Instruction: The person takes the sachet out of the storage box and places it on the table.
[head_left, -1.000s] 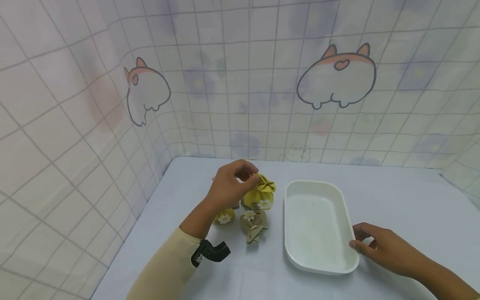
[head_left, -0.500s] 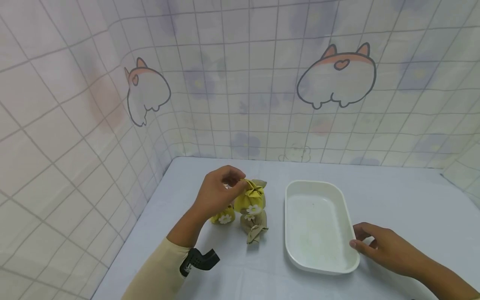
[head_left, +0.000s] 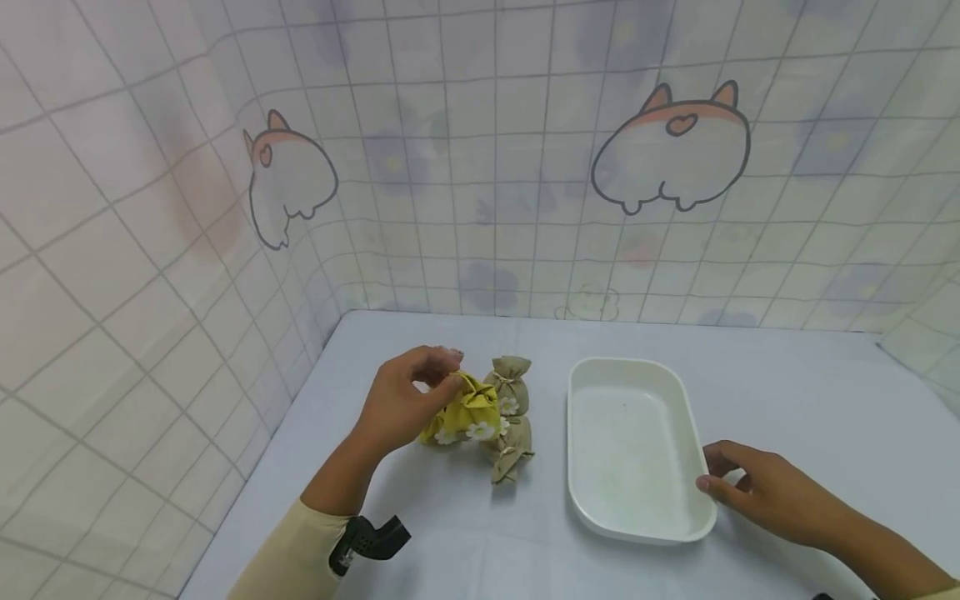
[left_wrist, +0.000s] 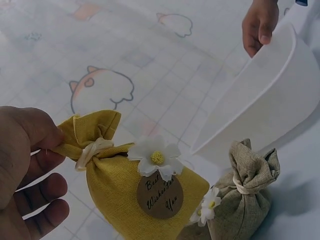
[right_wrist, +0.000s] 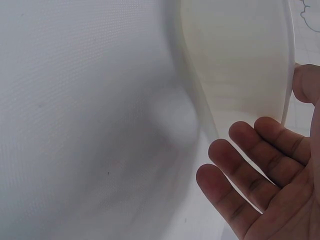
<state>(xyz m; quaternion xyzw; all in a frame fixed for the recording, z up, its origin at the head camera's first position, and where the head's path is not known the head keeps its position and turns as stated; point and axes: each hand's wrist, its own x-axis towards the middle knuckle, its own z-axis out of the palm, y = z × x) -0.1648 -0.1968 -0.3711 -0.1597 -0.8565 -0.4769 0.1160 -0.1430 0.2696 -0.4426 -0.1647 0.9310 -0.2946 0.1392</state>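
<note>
My left hand (head_left: 408, 396) pinches the gathered neck of a yellow cloth sachet (head_left: 478, 407) between thumb and fingers. In the left wrist view this sachet (left_wrist: 117, 192) carries a white flower and a round brown "Best Wishes For You" tag. Behind it, mostly hidden, another yellow sachet (head_left: 431, 433) shows low at the left. Two beige sachets, a far one (head_left: 510, 383) and a near one (head_left: 510, 458), lie to its right. My right hand (head_left: 772, 492) holds the right rim of a white tray (head_left: 637, 450), thumb on the rim and fingers along the outer wall (right_wrist: 240, 65).
The tray stands right of the sachets on a white-covered table (head_left: 450, 542). A tile-patterned curtain (head_left: 480, 167) with cartoon animal prints rises behind the table and along its left side. A black wrist strap (head_left: 367, 542) sits on the left sleeve.
My left hand has carried the yellow sachet leftward, from over the beige sachets to in front of the other yellow one, uncovering the far beige sachet. The right hand and tray stay put.
</note>
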